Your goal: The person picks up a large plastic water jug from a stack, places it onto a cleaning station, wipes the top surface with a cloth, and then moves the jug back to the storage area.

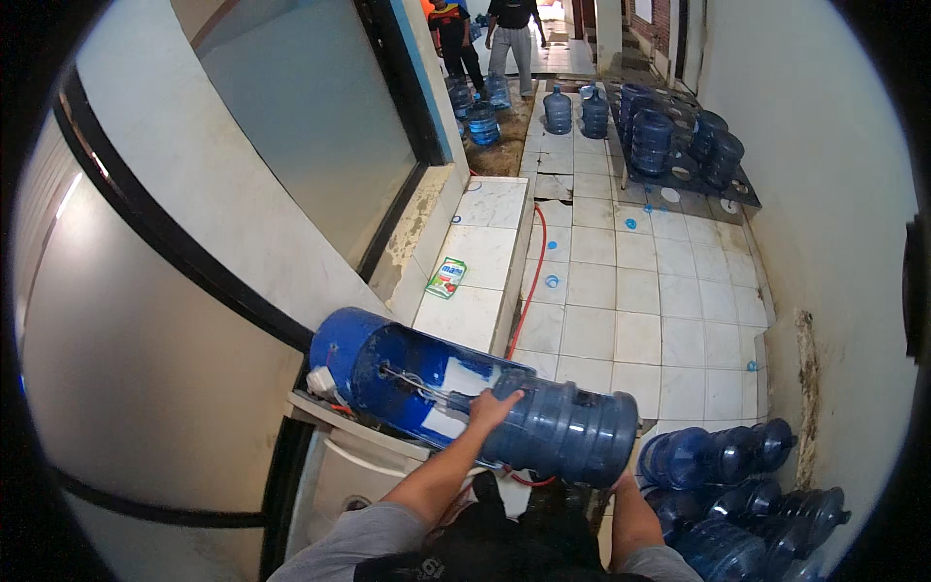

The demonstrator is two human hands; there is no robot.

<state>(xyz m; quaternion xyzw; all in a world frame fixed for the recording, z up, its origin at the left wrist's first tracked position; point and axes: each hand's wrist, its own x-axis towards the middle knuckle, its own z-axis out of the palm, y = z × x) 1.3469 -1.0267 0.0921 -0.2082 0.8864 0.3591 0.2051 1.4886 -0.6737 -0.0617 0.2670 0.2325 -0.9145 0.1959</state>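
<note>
A large blue-tinted plastic water jug (560,425) lies on its side, neck pointing left into a cut-open blue plastic drum (338,342). From the drum's inner end a thin metal rod (407,382) reaches to the jug's mouth. My left hand (494,409) grips the jug at its shoulder, close to the neck. At the jug's base, on the right, my right hand (622,481) holds the lower edge; most of its fingers are hidden behind the jug.
Several water jugs (716,458) crowd the floor at my right. More jugs (651,142) stand on a dark board with holes (727,190). A red hose (537,269) runs beside a tiled ledge (469,247) bearing a green packet (446,278). Two people (513,36) stand at the back.
</note>
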